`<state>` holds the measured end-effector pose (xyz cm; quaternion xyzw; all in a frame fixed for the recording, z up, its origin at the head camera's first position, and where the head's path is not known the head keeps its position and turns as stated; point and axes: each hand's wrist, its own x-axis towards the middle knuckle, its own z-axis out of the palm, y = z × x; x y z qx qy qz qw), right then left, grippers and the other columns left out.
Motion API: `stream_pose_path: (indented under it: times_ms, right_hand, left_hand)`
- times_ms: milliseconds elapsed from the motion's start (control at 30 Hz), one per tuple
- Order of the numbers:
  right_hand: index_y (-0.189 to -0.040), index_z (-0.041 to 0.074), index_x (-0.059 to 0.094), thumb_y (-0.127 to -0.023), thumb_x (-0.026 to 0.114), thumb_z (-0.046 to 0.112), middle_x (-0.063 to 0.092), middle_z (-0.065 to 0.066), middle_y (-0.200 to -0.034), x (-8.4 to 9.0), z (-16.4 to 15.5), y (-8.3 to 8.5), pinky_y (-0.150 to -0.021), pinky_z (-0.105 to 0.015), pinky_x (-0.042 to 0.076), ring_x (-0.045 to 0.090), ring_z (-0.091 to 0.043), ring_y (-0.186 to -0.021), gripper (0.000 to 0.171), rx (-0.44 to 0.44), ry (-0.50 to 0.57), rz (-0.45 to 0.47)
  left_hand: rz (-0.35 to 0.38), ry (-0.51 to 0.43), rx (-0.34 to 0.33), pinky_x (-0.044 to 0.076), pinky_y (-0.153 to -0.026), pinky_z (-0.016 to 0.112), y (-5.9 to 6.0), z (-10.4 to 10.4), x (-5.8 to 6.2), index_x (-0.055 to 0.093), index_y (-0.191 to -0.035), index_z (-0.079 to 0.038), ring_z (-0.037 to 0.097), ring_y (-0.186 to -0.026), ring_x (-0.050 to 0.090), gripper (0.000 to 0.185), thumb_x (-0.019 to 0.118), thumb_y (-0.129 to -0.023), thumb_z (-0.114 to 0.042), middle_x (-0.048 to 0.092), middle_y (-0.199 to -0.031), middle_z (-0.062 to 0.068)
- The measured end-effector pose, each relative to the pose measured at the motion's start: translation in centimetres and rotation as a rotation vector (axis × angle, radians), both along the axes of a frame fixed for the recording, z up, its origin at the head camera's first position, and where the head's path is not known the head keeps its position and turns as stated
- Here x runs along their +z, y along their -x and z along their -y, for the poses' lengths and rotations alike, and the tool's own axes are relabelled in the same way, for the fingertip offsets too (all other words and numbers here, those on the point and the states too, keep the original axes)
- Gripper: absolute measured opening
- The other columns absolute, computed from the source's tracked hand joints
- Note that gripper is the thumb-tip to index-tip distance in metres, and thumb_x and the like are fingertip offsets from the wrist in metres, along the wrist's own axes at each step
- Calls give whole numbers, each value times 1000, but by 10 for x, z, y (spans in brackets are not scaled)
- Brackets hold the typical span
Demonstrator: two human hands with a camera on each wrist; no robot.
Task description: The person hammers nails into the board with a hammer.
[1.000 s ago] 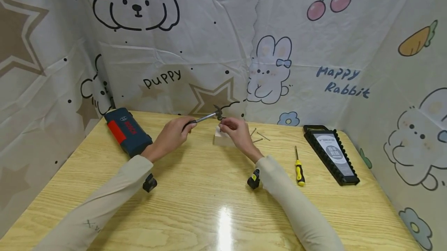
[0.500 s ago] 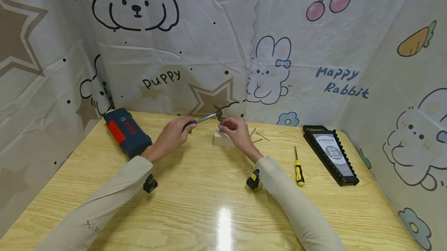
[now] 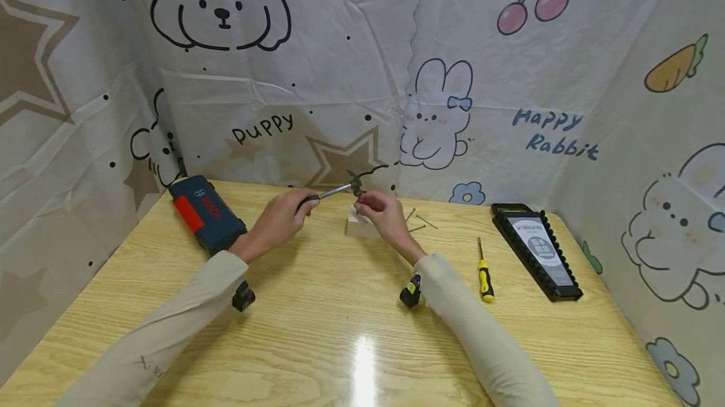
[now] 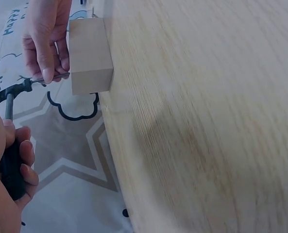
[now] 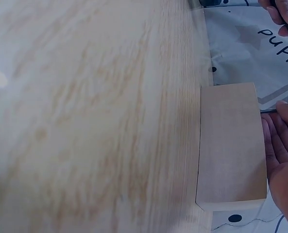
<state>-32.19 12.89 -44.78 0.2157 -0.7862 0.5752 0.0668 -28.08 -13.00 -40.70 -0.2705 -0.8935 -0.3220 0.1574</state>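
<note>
Nothing shifted since 0.5 s ago: left hand (image 3: 277, 221) grips hammer (image 3: 340, 189) raised over wood block (image 3: 359, 226); right hand (image 3: 382, 212) pinches nail (image 4: 49, 76) upright on block. Step: nail-setting. Next likely needs 1 light, square tap.

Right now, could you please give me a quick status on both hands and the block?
Left hand grips small black-handled hammer. Right hand pinches thin nail on pale wooden block. Hammer head poised above nail. Nothing obstructing.

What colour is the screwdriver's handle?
Yellow and black screwdriver, clearest in the head view.
</note>
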Motion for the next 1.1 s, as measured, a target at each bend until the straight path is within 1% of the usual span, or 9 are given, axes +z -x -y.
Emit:
stream_pose_path:
  times_ms: [133, 200, 267, 367, 467, 600, 700, 867, 1100]
  right_hand:
    - [-113, -5, 73, -100, 71, 6, 75, -20, -111, -1, 0, 0, -85, -20, 55, 73, -24, -101, 17, -9, -12, -3]
    - [-115, -6, 72, -100, 71, 6, 75, -20, -111, -1, 0, 0, -85, -20, 55, 73, -24, -100, 19, -11, -17, -4]
    - [-116, -7, 72, -100, 71, 7, 75, -20, -111, -1, 0, 0, -85, -21, 55, 73, -24, -101, 21, -12, -21, -6]
    - [-116, -6, 72, -101, 71, 8, 75, -19, -111, 0, 1, -1, -85, -22, 56, 73, -26, -100, 21, -7, -23, -7]
    - [-115, -4, 73, -101, 71, 8, 76, -19, -111, 0, 1, -1, -85, -22, 56, 74, -27, -101, 19, -7, -19, -7]
    - [-113, -4, 73, -100, 72, 7, 76, -20, -111, 1, 2, -1, -85, -23, 57, 74, -30, -102, 17, -16, -13, -8]
    - [-114, -5, 73, -100, 72, 6, 75, -21, -112, 1, 2, -1, -88, -26, 57, 74, -33, -105, 18, -18, -19, -13]
    - [-117, -3, 73, -101, 71, 9, 75, -20, -115, 1, 2, -2, -92, -32, 58, 73, -33, -108, 20, -21, -40, -14]
    - [-109, -1, 74, -101, 72, 11, 76, -17, -111, 1, 1, -1, -91, -33, 58, 74, -29, -105, 15, -29, -51, -16]
  left_hand:
    - [-17, 30, 5, 38, -59, 32, 2, 0, 5, 70, -109, 0, 13, -60, 45, 19, 58, -109, -14, 59, -78, 4]
    - [-45, 17, 2, 38, -59, 32, 3, 0, 9, 69, -105, -1, 13, -59, 44, 17, 58, -109, -13, 59, -78, 4]
    - [-84, -31, 3, 39, -59, 33, 4, 0, 14, 69, -105, -2, 13, -59, 45, 15, 59, -109, -13, 60, -79, 5]
    - [-125, -151, -1, 40, -58, 33, 6, 0, 17, 68, -107, -3, 15, -60, 47, 14, 57, -109, -13, 63, -83, 8]
    - [-108, -216, -19, 40, -58, 33, 7, 0, 15, 67, -109, -2, 17, -60, 47, 16, 55, -110, -13, 63, -85, 12]
    - [6, -94, -36, 38, -59, 31, 6, 0, 3, 67, -106, -2, 14, -59, 43, 19, 53, -111, -14, 57, -78, 8]
    - [45, -24, -23, 38, -60, 31, 3, 0, -2, 69, -109, 0, 13, -60, 42, 20, 54, -111, -13, 54, -77, 5]
    - [-4, -50, -12, 40, -60, 34, 1, -1, -1, 69, -112, 0, 17, -61, 45, 19, 56, -110, -13, 55, -81, 6]
    - [-71, 16, -8, 43, -65, 35, 3, -6, -3, 70, -110, 0, 18, -69, 51, 17, 59, -109, -13, 61, -86, 8]
